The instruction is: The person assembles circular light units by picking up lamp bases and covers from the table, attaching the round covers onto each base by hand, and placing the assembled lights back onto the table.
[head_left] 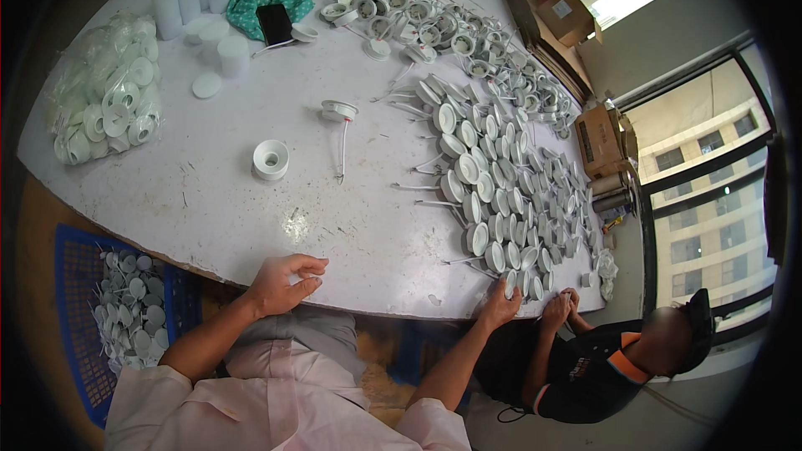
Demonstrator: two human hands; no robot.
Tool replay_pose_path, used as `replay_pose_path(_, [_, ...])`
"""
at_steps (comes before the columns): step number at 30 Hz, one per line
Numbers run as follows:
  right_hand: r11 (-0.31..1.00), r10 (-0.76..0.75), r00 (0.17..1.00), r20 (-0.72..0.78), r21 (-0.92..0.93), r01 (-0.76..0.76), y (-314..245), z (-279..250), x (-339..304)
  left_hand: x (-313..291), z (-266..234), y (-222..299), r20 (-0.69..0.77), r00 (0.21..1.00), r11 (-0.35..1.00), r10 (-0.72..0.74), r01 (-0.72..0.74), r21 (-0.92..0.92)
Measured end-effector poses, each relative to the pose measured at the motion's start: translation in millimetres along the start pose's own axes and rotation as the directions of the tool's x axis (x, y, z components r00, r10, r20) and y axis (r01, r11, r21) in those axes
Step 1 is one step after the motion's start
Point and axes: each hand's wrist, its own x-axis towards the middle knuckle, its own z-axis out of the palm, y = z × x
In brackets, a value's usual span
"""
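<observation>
Currently left hand (280,284) resting at tabletop (209,200) edge, fingers curled loosely, pinching nothing visible. Right hand (499,305) reaching, fingers spreading over nearest white round fittings (501,225), just beyond fingertips. Risk: wire leads tangling, dragging neighbouring fittings off edge beside co-worker's hands (561,307).

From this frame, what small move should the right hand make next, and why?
Probably close the right hand on the nearest white round part in the rows: its fingertips already rest at that row's end by the table edge, while the left hand sits empty.
</observation>
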Motion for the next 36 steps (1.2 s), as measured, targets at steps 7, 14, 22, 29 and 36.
replay_pose_path(7, [0.995, -0.062, 0.996, 0.065, 0.082, 0.057, -20, -10, -12, -1, -2, -1, -0.012, 1.000, 1.000, 0.000, 0.000, -0.001])
replay_pose_path(14, [0.929, -0.371, 0.925, -0.083, -0.024, 0.370, -71, -24, -45, 0, -1, -2, -0.020, 1.000, 0.999, 0.021, -0.021, 0.031])
replay_pose_path(22, [0.789, -0.547, 0.608, 0.575, 0.597, 0.145, -243, 65, -143, -11, -6, 1, -0.051, 0.998, 0.999, -0.037, 0.037, -0.012])
replay_pose_path(29, [0.760, -0.646, 0.552, 0.527, 0.380, 0.527, -302, 98, -172, -22, -23, 3, -0.193, 0.981, 1.000, -0.012, 0.012, -0.004])
replay_pose_path(36, [0.713, -0.312, 0.496, 0.811, 0.545, -0.442, -262, 67, -179, 13, -23, 2, -0.189, 0.975, 0.959, -0.117, 0.061, -0.276])
